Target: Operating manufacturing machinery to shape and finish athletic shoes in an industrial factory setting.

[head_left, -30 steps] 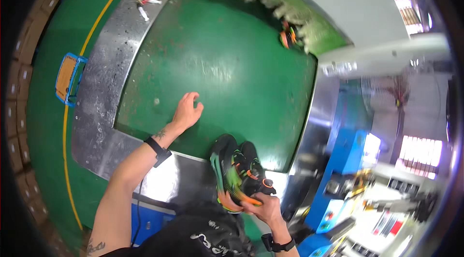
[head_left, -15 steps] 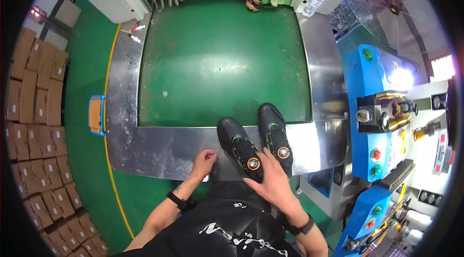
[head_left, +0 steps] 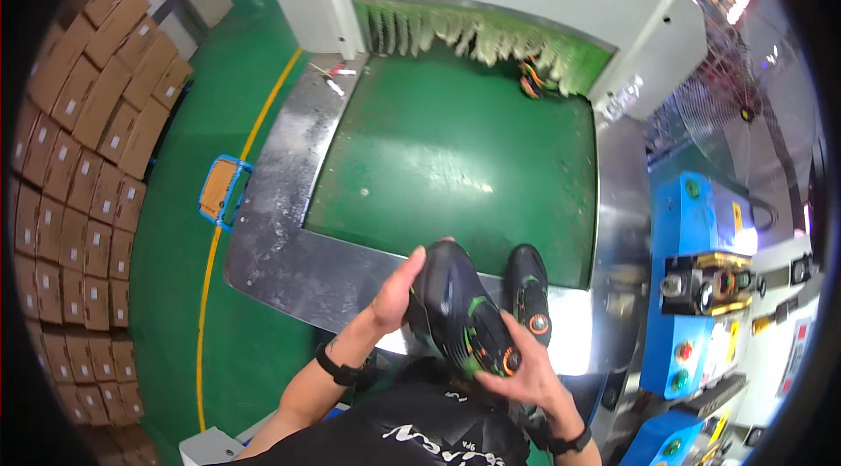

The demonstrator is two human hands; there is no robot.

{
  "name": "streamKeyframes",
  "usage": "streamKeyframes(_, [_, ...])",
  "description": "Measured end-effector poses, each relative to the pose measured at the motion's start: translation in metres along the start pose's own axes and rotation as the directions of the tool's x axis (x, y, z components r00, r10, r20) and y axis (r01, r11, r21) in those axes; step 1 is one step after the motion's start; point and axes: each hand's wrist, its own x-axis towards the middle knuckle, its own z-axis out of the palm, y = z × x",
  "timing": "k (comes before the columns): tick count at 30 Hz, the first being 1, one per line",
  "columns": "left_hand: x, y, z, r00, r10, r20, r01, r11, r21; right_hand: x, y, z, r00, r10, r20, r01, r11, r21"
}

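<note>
A black shoe (head_left: 457, 304) with green and orange accents and a round orange-rimmed dial is raised close in front of me, its toe pointing away. My left hand (head_left: 396, 293) is closed around its left side near the toe. At its ankle end, my right hand (head_left: 529, 370) grips the right side, thumb below the dial. A matching shoe (head_left: 526, 286) rests to the right, on the metal border and the edge of the green belt, apart from my left hand.
The green conveyor belt (head_left: 455, 168) runs under a fringed curtain (head_left: 473, 32), where another shoe (head_left: 532, 81) partly shows. Small tools lie on the metal border (head_left: 267, 203) at far left. A clear bottle (head_left: 624, 98), blue machines (head_left: 679, 291) and stacked cartons (head_left: 79, 186) flank the belt.
The left shoe has been lifted off the metal border toward me. My left hand, empty before, now holds its side, and my right hand has closed on its ankle end. The view has shifted.
</note>
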Motion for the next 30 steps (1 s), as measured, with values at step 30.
streamKeyframes(30, [-0.086, 0.078, 0.092, 0.971, 0.149, 0.189, -0.185, 0.965, 0.186, -0.037, -0.069, -0.042, 0.928, -0.372, -0.010, 0.360, 0.903, -0.233])
